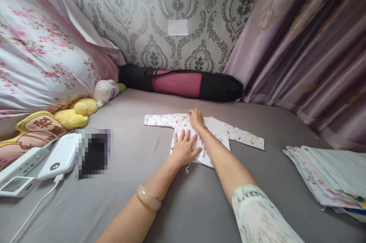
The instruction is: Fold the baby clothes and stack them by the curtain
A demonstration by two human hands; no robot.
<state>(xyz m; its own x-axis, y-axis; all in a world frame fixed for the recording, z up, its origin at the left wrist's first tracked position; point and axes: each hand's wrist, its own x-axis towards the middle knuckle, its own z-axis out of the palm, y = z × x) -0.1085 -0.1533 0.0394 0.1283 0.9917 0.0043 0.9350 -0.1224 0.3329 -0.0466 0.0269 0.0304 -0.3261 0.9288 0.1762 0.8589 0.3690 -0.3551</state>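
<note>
A small white long-sleeved baby shirt (213,127) with a scattered print lies spread on the grey bed sheet (128,174), its sleeves stretched out to both sides. My left hand (184,148) rests flat on the shirt's left front, fingers spread. Farther up, at the neckline, my right hand (196,119) has its fingers curled onto the fabric. A thin tie string (187,168) sticks out below the hem near my left palm. My right forearm hides part of the printed front.
To the right lies a stack of folded clothes (334,174). On the left are a power bank (58,159) with a cable, a power strip (23,165), a blurred dark object (93,155) and plush toys (76,113). A black-and-red long bag (177,83) lies along the wall.
</note>
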